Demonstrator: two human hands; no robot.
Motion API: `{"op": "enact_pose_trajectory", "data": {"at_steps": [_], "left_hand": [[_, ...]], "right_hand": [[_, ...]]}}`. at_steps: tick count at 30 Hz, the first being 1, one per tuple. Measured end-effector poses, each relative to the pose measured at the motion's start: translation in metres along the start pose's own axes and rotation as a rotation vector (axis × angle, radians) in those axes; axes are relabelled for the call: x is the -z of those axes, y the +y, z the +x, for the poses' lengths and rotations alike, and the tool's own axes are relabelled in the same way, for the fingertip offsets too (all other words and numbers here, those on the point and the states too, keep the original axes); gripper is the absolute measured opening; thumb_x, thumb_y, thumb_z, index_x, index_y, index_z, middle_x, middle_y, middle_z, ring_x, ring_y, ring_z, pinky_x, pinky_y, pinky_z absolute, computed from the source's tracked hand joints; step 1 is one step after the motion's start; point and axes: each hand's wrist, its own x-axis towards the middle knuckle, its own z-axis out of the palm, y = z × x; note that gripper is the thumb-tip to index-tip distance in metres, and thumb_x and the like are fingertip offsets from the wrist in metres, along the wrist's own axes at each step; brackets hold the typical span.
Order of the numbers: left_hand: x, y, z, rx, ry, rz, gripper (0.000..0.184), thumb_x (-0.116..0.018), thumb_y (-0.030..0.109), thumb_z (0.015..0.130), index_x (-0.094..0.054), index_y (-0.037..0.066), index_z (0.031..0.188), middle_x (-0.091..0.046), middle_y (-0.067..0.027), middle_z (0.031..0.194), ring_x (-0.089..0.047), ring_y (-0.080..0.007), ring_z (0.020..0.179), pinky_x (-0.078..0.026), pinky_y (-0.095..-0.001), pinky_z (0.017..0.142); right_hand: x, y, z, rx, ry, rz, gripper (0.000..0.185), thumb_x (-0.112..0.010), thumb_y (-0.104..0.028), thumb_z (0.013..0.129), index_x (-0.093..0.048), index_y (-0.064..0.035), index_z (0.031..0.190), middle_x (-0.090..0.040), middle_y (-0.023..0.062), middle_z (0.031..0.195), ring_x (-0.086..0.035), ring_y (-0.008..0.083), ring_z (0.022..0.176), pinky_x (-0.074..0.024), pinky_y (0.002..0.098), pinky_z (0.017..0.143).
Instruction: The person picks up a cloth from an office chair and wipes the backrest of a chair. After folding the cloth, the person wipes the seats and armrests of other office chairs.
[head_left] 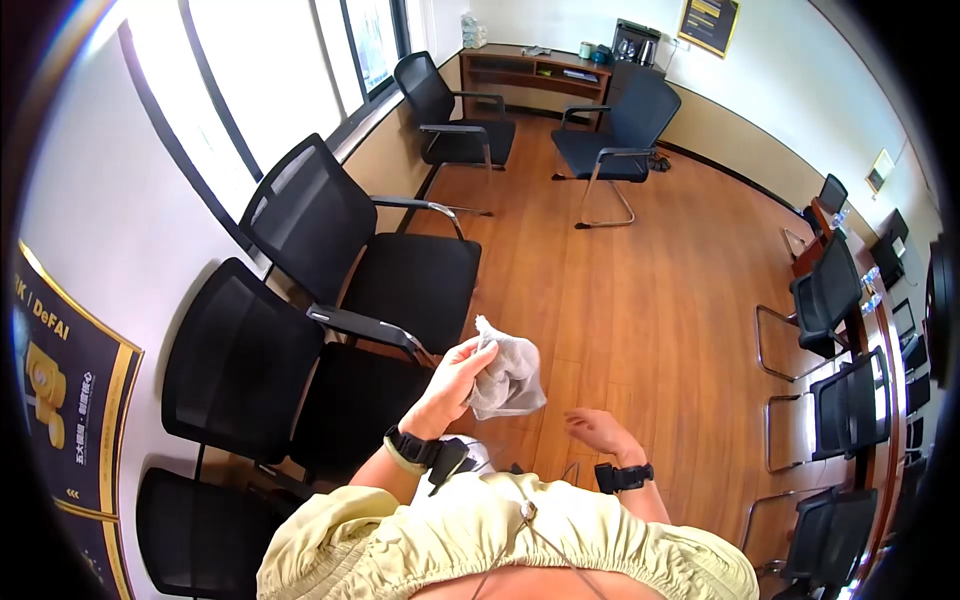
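Observation:
A crumpled light grey cloth [508,378] hangs from my left hand [457,383], pinched between thumb and fingers at its upper left edge. To the right, my right hand [600,433] is apart from the cloth and holds nothing, its fingers loosely extended over the wooden floor [570,320]. Just left of my left hand is the black seat of an armchair [412,290].
Black chairs [240,360] line the window wall on the left. A blue-black chair [625,130] stands ahead, near a wooden desk [535,72] with a coffee machine [632,42]. More chairs [848,405] sit along a long table on the right.

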Motion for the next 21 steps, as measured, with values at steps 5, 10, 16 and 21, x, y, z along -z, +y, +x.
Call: {"op": "enact_pose_trajectory", "data": {"at_steps": [5, 10, 16, 21], "left_hand": [[0.001, 0.022, 0.070, 0.030, -0.086, 0.036, 0.021, -0.056, 0.019, 0.097, -0.063, 0.002, 0.107, -0.068, -0.0025, 0.094, -0.065, -0.0106, 0.082, -0.053, -0.0239, 0.074], [0.006, 0.067, 0.164, 0.084, -0.235, 0.084, 0.022, -0.057, 0.020, 0.097, -0.063, 0.002, 0.107, -0.068, -0.0034, 0.095, -0.064, -0.0096, 0.081, -0.054, -0.0245, 0.071], [0.014, 0.115, 0.253, 0.182, -0.460, 0.052, 0.027, -0.057, 0.021, 0.097, -0.062, 0.000, 0.112, -0.068, -0.0073, 0.098, -0.066, -0.0146, 0.088, -0.055, -0.0293, 0.081], [0.025, 0.111, 0.308, 0.226, -0.471, 0.035, 0.029, -0.056, 0.020, 0.097, -0.060, -0.001, 0.115, -0.067, -0.0098, 0.100, -0.066, -0.0202, 0.091, -0.057, -0.0375, 0.083]], "right_hand": [[0.020, -0.002, 0.092, 0.205, -0.043, 0.005, 0.045, -0.067, -0.015, 0.087, -0.052, -0.0028, 0.128, -0.066, 0.0105, 0.111, -0.063, 0.0199, 0.101, -0.0498, 0.0331, 0.084], [0.075, -0.077, 0.169, 0.233, 0.116, 0.146, 0.073, -0.077, -0.017, 0.077, -0.040, -0.0058, 0.140, -0.066, 0.0140, 0.107, -0.063, 0.0238, 0.099, -0.0498, 0.0361, 0.084], [0.123, -0.117, 0.248, 0.179, 0.067, 0.261, 0.081, -0.079, -0.016, 0.076, -0.034, -0.0061, 0.142, -0.063, 0.0100, 0.113, -0.060, 0.0209, 0.105, -0.0489, 0.0346, 0.090], [0.148, -0.143, 0.284, 0.164, 0.067, 0.376, 0.063, -0.080, -0.018, 0.076, -0.049, -0.0050, 0.130, -0.063, 0.0069, 0.114, -0.059, 0.0154, 0.105, -0.0487, 0.0316, 0.089]]}}
